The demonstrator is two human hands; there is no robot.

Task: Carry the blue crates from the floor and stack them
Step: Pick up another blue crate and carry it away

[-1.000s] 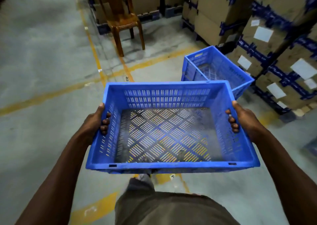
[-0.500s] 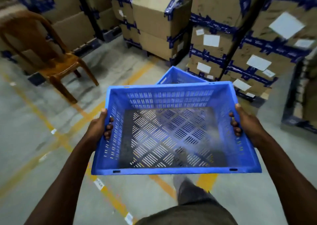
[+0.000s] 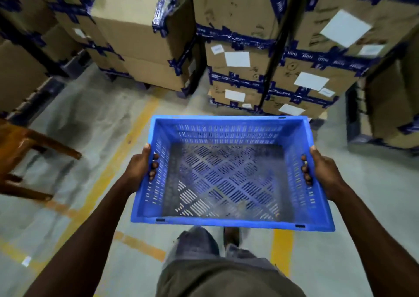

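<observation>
Stacked cardboard boxes are now looming closer ahead, and the second crate seen earlier is gone from sight. Over the grey floor, the blue crate is hanging level and empty. Left hand and right hand are clamping its side rims, fingers curled inside.

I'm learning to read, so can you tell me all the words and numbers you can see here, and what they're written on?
No text here can be read.
White labels on the cardboard boxes: too blurred; they look blank.
Blue tape around the boxes: repeating white print, too smeared to read.
Dark marks printed on the cardboard: symbols, not legible.
Blue crate, held by the left hand and right hand: no writing visible.
</observation>
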